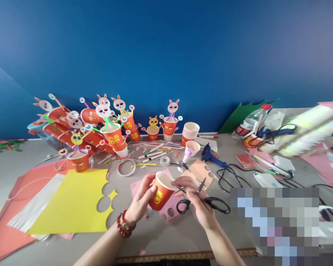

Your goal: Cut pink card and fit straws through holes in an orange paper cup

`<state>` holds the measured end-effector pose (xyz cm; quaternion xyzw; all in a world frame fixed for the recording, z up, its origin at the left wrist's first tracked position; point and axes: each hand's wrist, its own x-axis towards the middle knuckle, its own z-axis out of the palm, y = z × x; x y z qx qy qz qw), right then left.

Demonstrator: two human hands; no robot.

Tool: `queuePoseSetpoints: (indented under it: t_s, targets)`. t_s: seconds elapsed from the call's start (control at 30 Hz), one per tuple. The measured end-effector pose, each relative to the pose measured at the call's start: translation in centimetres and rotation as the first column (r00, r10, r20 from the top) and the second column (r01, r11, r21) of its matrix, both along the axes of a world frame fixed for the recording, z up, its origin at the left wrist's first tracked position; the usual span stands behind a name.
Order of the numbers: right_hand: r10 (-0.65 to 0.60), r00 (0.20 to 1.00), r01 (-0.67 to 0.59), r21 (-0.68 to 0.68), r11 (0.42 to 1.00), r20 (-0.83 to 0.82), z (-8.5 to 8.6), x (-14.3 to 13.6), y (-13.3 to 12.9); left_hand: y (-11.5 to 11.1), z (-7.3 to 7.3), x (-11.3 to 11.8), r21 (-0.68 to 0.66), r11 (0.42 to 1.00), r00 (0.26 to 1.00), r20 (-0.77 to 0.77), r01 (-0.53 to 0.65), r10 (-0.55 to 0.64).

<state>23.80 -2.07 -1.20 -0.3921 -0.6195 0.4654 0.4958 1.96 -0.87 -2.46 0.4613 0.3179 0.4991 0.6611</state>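
Observation:
My left hand [140,201] is wrapped round an orange paper cup [160,197] with yellow lettering, its white mouth tilted up. A red bead bracelet circles the left wrist. Black-handled scissors [218,205] are held in my right hand [198,205], blades apart. One blade lies close to the cup's rim, and I cannot tell whether it touches. Below the cup lies pink paper [170,212] with round cut-outs. Beyond my right hand is peach paper [201,171], also cut with round holes.
Finished rabbit-faced cups [111,135] crowd the back left. A stack of paper cups [190,131] stands behind, beside a blue glue gun [211,157] with its black cord. Yellow card [72,201] lies at left; markers [152,157] and a tape roll [126,167] lie mid-table. A bottle [251,123] stands at right.

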Motion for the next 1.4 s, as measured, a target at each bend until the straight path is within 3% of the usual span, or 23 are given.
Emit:
queuePoseSetpoints:
  t_s: [0.13, 0.33, 0.47, 0.73, 0.93, 1.2, 1.4]
  targets:
    - [-0.013, 1.0, 0.012, -0.029, 1.0, -0.011, -0.3, -0.1, 0.5, 0.2, 0.0, 0.5, -0.216, 0.969, 0.968, 0.242, 0.116, -0.062]
    - [-0.016, 0.999, 0.016, 0.009, 1.0, 0.047, -0.1, -0.3, 0.8, 0.4, 0.2, 0.7, -0.336, 0.931, 0.968, 0.242, 0.143, -0.061]
    - [-0.039, 0.992, 0.028, 0.1, 0.995, 0.116, 0.7, -0.5, 1.0, 0.3, 0.1, 0.3, -0.251, 0.953, 0.968, 0.227, 0.168, -0.111]
    - [-0.052, 0.996, 0.051, 0.02, 0.998, 0.072, 0.1, -0.7, 0.8, 0.4, 0.4, 0.4, -0.239, 0.954, 0.957, 0.265, 0.182, -0.117]
    - [-0.105, 0.985, 0.081, 0.168, 0.982, 0.138, 1.2, -0.8, 1.2, 0.3, 0.2, 0.2, -0.175, 0.97, 0.968, 0.214, 0.168, -0.129]
    - [-0.01, 0.972, -0.047, 0.236, 0.971, 0.236, 2.3, -0.7, 0.6, 0.2, -0.3, 0.3, -0.097, 0.992, 0.994, 0.082, 0.075, -0.067]
    - [0.033, 0.969, -0.086, 0.21, 0.974, 0.243, 2.0, -0.9, 0.6, 0.0, -0.1, 0.3, -0.058, 0.994, 0.994, 0.06, 0.097, -0.093]
